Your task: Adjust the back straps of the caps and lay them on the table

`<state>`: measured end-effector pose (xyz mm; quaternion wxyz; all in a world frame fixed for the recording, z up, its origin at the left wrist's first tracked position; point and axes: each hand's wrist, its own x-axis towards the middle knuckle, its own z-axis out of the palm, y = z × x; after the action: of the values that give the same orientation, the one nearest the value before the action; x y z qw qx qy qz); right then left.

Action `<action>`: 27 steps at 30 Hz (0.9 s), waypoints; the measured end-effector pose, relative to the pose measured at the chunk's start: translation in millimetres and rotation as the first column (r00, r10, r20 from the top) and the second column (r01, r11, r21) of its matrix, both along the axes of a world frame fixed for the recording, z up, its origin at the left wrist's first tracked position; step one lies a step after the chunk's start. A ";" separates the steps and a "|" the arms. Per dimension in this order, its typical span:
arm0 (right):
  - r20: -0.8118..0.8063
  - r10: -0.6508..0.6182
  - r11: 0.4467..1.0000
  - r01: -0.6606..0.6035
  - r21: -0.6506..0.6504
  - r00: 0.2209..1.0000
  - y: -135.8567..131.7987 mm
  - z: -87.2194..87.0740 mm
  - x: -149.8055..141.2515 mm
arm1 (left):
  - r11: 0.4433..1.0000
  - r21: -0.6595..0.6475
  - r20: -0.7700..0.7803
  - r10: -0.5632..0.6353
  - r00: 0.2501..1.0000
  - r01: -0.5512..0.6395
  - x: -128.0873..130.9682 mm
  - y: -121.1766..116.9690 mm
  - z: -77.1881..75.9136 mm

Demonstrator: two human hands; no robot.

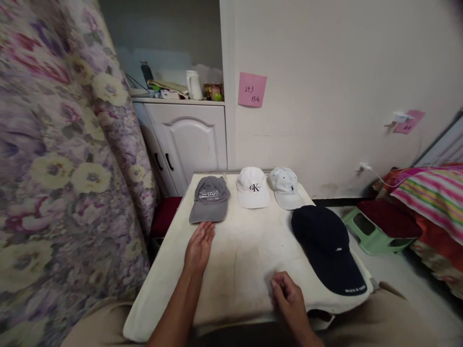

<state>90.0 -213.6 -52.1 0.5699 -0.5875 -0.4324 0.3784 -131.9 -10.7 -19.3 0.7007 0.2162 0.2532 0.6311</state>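
The left hand [198, 250], open and empty, is at the brim of the grey fabric cap [210, 195] on the cream-covered counter [240, 270]; light brim contact should spare its crown. The right hand [292, 301] curls near the navy fabric cap [323, 241]; whether its fingertips meet is unclear.

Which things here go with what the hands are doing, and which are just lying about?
Likely in use:
grey cap, beside the left hand
white cap, pale cap, navy cap
table, below the loosely curled right hand

Just about:
white jug
pink notes
green stool
floral curtain
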 end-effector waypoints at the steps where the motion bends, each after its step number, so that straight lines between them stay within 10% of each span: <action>1: 0.004 0.006 1.000 -0.006 0.001 1.000 0.1 -0.1 0.0 | 1.000 0.000 0.005 0.014 1.000 -0.014 0.3 2.7 1.6; 18: 0.074 0.051 0.998 -0.054 0.044 0.996 3.7 -4.2 3.6 | 0.998 -0.062 0.176 0.023 0.984 -0.012 5.0 81.8 71.9; 27: 0.016 0.050 0.997 -0.051 0.051 0.999 4.5 3.0 3.8 | 0.989 0.144 0.272 -0.009 0.962 -0.031 16.9 57.0 112.8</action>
<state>93.8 -209.1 -49.0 0.5719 -0.5642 -0.4610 0.3770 -115.0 46.2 93.5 0.7074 0.1769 0.1087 0.6756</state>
